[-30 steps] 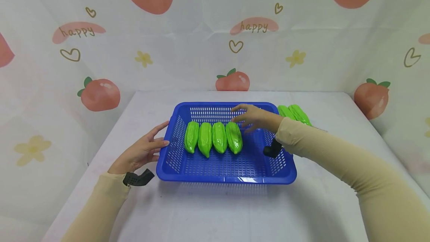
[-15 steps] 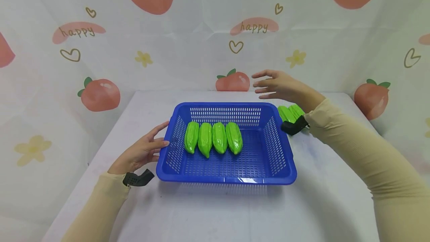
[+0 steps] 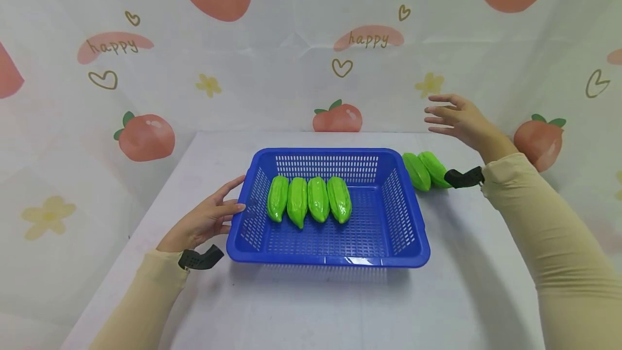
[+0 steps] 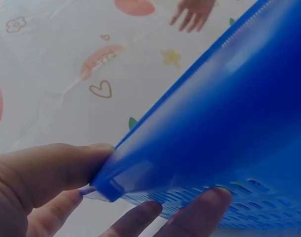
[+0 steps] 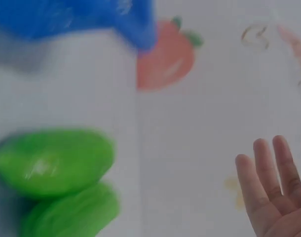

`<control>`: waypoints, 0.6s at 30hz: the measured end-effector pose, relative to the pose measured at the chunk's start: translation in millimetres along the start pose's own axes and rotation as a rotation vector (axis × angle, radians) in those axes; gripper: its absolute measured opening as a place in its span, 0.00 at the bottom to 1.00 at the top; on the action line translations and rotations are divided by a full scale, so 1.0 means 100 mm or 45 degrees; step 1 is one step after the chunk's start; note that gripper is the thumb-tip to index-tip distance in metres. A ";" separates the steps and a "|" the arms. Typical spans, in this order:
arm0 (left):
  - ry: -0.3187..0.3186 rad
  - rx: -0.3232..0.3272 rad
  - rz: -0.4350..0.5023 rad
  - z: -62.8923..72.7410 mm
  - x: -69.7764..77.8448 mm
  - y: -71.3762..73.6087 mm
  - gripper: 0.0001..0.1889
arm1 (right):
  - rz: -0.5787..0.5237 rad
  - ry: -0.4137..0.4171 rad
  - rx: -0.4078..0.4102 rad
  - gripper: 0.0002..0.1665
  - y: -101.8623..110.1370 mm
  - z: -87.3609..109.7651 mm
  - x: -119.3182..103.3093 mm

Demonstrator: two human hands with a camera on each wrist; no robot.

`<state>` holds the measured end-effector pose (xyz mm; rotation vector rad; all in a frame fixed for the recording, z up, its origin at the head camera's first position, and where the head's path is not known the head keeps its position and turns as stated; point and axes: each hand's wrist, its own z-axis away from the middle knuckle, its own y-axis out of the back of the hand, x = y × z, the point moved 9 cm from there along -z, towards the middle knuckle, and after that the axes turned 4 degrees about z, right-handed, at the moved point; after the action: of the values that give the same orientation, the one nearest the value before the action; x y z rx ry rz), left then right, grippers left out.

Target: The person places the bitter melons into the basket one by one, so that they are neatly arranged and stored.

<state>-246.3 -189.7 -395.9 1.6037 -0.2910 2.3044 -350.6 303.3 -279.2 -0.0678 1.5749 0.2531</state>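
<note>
“Right hand is showing farther to the right than half a second ago, its fingers hanging clear of the blue basket. What are they holding?”

“Nothing; they are standing wide and loosely spread. Two green fruits are lying side by side on the counter, below those fingers”

“And the left hand?”

“Its fingers are holding the basket's left rim, just as they are doing in the earlier view. Four green fruits are resting in a row inside, to the right of those fingers”

“So which step are we watching?”

“Judging by this layout, the basket is being filled piece by piece, and the right hand is probably returning for a fifth fruit”

“What is the next move calling for, then?”

“It is likely calling for lowering the right fingers onto one of that outside pair, narrowing them around its ribbed middle without nudging its neighbour, while the left fingers are steadying the rim”
</note>
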 end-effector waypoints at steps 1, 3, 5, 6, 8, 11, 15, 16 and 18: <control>0.001 0.001 -0.001 0.00 0.00 0.00 0.43 | 0.018 -0.004 0.014 0.16 0.05 0.01 0.06; 0.002 0.000 -0.001 0.00 0.00 0.00 0.43 | 0.064 -0.014 0.050 0.16 0.15 0.04 0.17; 0.001 -0.001 -0.002 0.00 0.00 0.00 0.43 | 0.107 -0.016 0.079 0.14 0.23 0.06 0.29; 0.000 -0.002 0.000 0.00 0.00 0.00 0.43 | 0.095 -0.018 0.085 0.14 0.26 0.06 0.35; -0.001 -0.006 0.003 0.00 0.00 0.00 0.43 | 0.085 -0.035 0.098 0.13 0.31 0.07 0.48; 0.000 -0.006 0.004 0.00 0.00 0.01 0.43 | 0.170 -0.108 0.104 0.15 0.34 0.08 0.69; -0.002 -0.010 0.003 -0.01 -0.01 0.01 0.43 | 0.384 -0.269 0.081 0.35 0.34 0.11 0.97; -0.003 -0.012 0.004 -0.01 -0.01 0.01 0.43 | 0.420 -0.301 0.067 0.40 0.33 0.11 1.04; -0.005 -0.013 0.007 -0.02 -0.01 0.01 0.43 | 0.451 -0.353 0.035 0.46 0.30 0.12 1.14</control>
<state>-247.8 -190.2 -397.8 1.6048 -0.3083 2.3000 -347.9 348.4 -389.2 0.2606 1.3062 0.4959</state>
